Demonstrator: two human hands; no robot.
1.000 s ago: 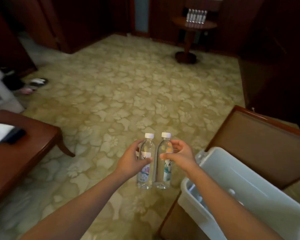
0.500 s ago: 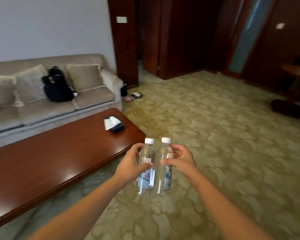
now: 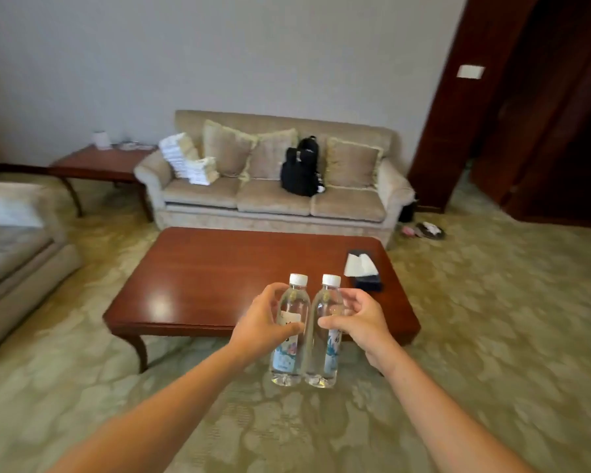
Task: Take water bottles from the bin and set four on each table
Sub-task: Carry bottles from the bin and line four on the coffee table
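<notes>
In front of the long polished red-brown wooden coffee table (image 3: 219, 285), on its near side over the carpet, I log the following.

Item 1: clear plastic water bottle with white screw cap, left one (image 3: 289, 331). My left hand (image 3: 263, 327) is wrapped round its middle, thumb across the label, fingers behind. Upright, not yet above the table top.

Item 2: matching clear plastic water bottle with white cap, right one (image 3: 325, 332). My right hand (image 3: 359, 322) is closed round its upper body. The two bottles touch side by side, bases level; I judge they are paired this way so both can go down together in one reach.

Item 3: labels. Each bottle carries a pale wrap with blue and pink print near the base and a white patch higher up; there are dark characters on them, but too blurred to read (no brand to record).

Item 4: black tissue box with a white tissue standing out of it (image 3: 364, 273), on the table's right end, beyond the bottles. The middle of the table is bare wood, the likely setting spot.

Item 5: beige three-seat fabric sofa (image 3: 277, 199), past the table's far edge, with a black backpack (image 3: 301, 172) on its cushions.

Item 6: small red-brown wooden side table (image 3: 99, 163), beyond the coffee table's far left corner, beside the sofa arm; possibly another table to stock.

No bottles stand on the coffee table yet, so by my reckoning four are owed here.
</notes>
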